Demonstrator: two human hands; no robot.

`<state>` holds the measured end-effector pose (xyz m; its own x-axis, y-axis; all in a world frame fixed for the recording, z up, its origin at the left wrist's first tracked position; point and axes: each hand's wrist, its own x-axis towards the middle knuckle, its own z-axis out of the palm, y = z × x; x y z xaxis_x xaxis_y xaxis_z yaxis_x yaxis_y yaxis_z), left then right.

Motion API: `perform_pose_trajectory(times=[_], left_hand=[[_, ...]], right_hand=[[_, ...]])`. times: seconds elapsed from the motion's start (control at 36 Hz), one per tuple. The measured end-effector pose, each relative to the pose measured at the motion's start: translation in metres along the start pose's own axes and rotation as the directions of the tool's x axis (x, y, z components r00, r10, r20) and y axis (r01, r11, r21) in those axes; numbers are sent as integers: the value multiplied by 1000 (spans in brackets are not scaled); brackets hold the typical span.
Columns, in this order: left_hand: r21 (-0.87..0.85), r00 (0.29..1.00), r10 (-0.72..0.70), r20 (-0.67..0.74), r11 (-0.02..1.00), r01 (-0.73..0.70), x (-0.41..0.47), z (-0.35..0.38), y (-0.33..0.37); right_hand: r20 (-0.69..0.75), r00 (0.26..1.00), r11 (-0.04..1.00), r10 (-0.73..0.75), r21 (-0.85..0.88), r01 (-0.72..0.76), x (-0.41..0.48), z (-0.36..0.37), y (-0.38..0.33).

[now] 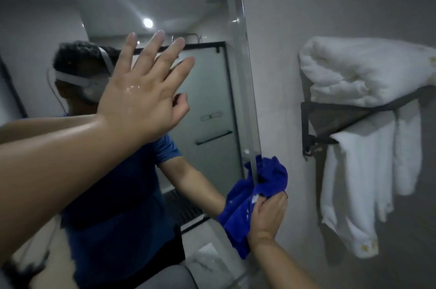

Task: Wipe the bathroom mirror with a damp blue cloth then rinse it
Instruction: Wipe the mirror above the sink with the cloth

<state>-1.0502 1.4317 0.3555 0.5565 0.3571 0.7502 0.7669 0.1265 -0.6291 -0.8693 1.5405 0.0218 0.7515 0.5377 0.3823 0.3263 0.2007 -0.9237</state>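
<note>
Wiping stage, mid-task as I judge it. My right hand (267,214) has its fingers clamped on the blue cloth (257,189), bunched against the mirror's (212,90) lower right edge — part of it wraps round onto the wall side. My left hand (144,85) is raised before the glass, fingers spread, gripping nothing; whether it touches I cannot tell. Glass shows faint streaks higher up, so more passes are likely needed. Rinse not yet done — no tap in view.
</note>
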Motion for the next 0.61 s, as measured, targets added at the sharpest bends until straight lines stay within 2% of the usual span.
perform_pose_trajectory(times=[0.14,0.25,0.39,0.47,0.53,0.61], left_hand=[[-16,1000,4,-10,1000,-4,0,-1,0],[-1,1000,2,-14,1000,-2,0,-1,0],[-6,1000,1,-18,1000,-2,1,-2,0],[-12,1000,-2,-28,1000,2,1,-1,0],[-12,999,-4,-33,1000,3,1,-1,-1],[-20,999,-11,-45,1000,11,1,-1,0]], right_hand=[[76,983,985,167,-62,-162,-18,-13,39],[189,957,974,219,-104,-202,-15,-24,42],[333,916,972,225,-136,-189,-2,-40,32],[462,861,977,212,-68,-204,5,-53,28],[537,830,985,153,-14,-172,5,-67,25],[662,745,991,85,20,-131,-6,-91,36]])
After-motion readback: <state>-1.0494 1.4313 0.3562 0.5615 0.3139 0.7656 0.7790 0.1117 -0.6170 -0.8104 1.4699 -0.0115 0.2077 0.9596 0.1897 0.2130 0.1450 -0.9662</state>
